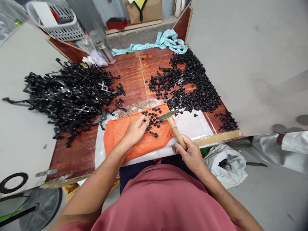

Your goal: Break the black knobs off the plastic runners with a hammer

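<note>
My right hand (190, 154) is wrapped round the wooden handle of a small hammer (173, 124), whose green metal head points left over an orange cloth (120, 134). My left hand (136, 129) rests on that cloth with its fingers curled in a pinch on a small black part (152, 132). Several small black round pieces (154, 117) lie on the cloth just beyond my fingers. The cloth covers a white board (190, 125) at the near edge of the wooden table (132, 72).
A big heap of long black metal parts (69, 94) lies at the left, a pile of small black parts (192, 86) at the right. A teal rag (166, 41), a metal flask (104, 48) and a white basket (57, 19) stand at the back. A plastic bag (226, 163) lies at the right.
</note>
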Demonstrator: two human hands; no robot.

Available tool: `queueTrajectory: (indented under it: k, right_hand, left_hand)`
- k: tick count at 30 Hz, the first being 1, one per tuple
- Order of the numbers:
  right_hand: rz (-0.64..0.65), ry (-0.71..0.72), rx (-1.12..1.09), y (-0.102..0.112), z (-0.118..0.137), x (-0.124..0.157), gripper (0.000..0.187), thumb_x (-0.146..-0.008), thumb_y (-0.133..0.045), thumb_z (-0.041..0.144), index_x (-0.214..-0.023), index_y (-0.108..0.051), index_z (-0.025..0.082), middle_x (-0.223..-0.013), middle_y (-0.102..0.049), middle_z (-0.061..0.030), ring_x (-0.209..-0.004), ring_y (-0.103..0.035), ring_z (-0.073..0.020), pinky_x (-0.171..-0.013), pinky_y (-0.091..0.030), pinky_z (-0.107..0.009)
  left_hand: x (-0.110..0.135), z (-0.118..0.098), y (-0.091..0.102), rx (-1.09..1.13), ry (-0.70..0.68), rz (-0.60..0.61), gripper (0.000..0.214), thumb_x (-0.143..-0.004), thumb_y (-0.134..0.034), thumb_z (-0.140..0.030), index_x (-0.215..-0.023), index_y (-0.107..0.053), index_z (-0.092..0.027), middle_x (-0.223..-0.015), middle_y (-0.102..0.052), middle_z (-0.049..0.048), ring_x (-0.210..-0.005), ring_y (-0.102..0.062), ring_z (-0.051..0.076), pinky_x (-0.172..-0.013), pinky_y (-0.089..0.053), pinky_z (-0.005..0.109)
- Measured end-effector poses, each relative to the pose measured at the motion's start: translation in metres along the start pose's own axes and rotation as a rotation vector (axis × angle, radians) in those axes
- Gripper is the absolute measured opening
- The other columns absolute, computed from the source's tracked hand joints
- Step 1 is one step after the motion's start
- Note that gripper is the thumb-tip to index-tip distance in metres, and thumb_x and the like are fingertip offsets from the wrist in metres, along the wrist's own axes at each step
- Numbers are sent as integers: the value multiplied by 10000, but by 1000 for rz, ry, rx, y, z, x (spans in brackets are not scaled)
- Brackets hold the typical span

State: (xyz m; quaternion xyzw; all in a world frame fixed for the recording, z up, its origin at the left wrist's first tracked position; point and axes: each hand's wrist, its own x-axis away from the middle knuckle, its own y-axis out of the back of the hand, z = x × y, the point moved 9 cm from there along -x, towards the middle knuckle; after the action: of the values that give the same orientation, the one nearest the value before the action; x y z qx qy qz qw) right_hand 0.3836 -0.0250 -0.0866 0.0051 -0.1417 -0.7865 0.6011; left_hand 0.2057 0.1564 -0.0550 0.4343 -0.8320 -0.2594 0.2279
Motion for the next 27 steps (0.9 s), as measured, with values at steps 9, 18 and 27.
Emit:
queueTrajectory:
  k: [9, 18, 27]
  right_hand:
    - [57, 139, 403, 15, 30, -8, 399, -1038, -470, 314, -1408, -600, 247, -1046, -770, -43, -893, -723, -213, -799, -543, -301]
    - [-31, 367, 680, 15, 78, -11, 483, -1085, -411, 298, -1563, -468, 261, -1212, -750, -74, -973, -741, -226, -832, -576, -328]
    - [-28, 361, 876, 8, 75, -12, 501, -1094, -389, 294, -1593, -418, 261, -1102, -769, -86, -910, -742, -225, -773, -572, -311]
  left_hand:
    - [-3, 5, -4, 106, -10, -21, 60, -873, -561, -272, -906, -555, -223, -589, -440, -71, -523, -407, 114, -530, -289, 226]
    - [-4, 6, -10, 338, 31, 84, 115, -851, -529, -223, -966, -527, -215, -696, -510, -54, -576, -483, 111, -560, -394, 226]
    - [-3, 8, -8, 209, 11, 89, 99, -864, -517, -219, -961, -533, -209, -679, -508, -49, -590, -455, 121, -562, -353, 233]
